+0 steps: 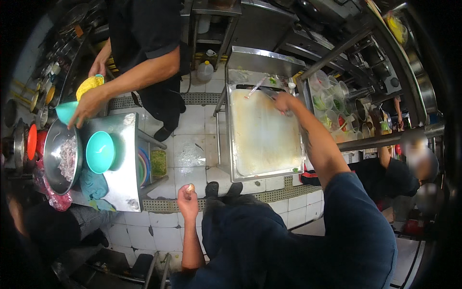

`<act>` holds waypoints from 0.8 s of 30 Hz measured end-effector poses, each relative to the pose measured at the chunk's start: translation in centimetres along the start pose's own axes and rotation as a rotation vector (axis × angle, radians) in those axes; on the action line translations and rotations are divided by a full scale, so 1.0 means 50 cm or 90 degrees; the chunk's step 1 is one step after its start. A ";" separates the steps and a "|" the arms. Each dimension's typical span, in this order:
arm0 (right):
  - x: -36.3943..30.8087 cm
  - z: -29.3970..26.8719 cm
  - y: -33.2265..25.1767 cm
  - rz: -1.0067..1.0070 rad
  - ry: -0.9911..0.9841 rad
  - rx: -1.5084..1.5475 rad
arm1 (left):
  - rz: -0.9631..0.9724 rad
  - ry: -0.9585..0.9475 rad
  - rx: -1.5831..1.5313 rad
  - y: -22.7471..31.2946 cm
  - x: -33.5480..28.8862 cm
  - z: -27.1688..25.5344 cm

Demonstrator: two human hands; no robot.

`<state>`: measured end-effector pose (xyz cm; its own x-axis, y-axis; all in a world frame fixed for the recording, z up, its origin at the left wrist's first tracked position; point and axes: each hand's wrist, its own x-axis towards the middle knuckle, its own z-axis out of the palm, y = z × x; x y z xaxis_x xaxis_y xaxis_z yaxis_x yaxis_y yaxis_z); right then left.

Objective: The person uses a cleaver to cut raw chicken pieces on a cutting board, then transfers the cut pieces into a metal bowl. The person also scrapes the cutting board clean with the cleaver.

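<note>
My left hand (187, 202) is raised over the tiled floor, left of the worktable, with its fingers closed on a small pale lump (191, 187) whose kind I cannot make out. At the far end of the worn white cutting board (267, 135), my right arm stretches out. There my right hand (284, 102) grips a knife (267, 91), its blade pointing to the far left. Beside the blade lies a clear plastic strip (254, 87). Small green scraps (272, 80) sit on the steel rim beyond the board.
At left, a co-worker holds a turquoise bowl (66, 112) and yellow food (88, 86) over a steel bowl (52, 164) of pinkish chopped food. Another turquoise bowl (100, 152) rests on the steel table (126, 168). Plastic containers (332, 98) crowd a rack at right. A jug (205, 71) stands on the floor.
</note>
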<state>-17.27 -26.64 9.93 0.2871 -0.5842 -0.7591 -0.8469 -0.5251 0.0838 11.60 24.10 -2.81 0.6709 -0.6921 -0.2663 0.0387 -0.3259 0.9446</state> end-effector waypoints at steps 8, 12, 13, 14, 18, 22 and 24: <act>-0.496 0.340 -0.211 0.059 0.172 0.278 | -0.010 -0.020 0.059 0.025 0.038 0.018; -0.658 0.459 -0.322 0.065 0.047 0.247 | 0.053 -0.066 0.056 0.049 0.076 0.048; -0.685 0.463 -0.332 0.049 0.024 0.288 | 0.063 -0.064 0.054 0.044 0.076 0.054; -0.697 0.444 -0.355 0.087 -0.044 0.268 | 0.052 -0.093 0.072 0.036 0.082 0.063; -0.619 0.407 -0.353 0.052 0.018 0.223 | 0.046 -0.110 0.060 0.048 0.084 0.062; -0.443 0.300 -0.243 -0.050 0.029 0.150 | 0.016 -0.063 0.059 0.024 0.044 0.041; -0.349 0.239 -0.191 -0.077 0.079 0.138 | 0.019 -0.046 0.035 0.007 0.026 0.040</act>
<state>-19.53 -4.03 14.64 0.4338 -0.6038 -0.6688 -0.8751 -0.4591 -0.1531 11.03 21.81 -3.23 0.6153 -0.7467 -0.2527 -0.0234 -0.3377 0.9410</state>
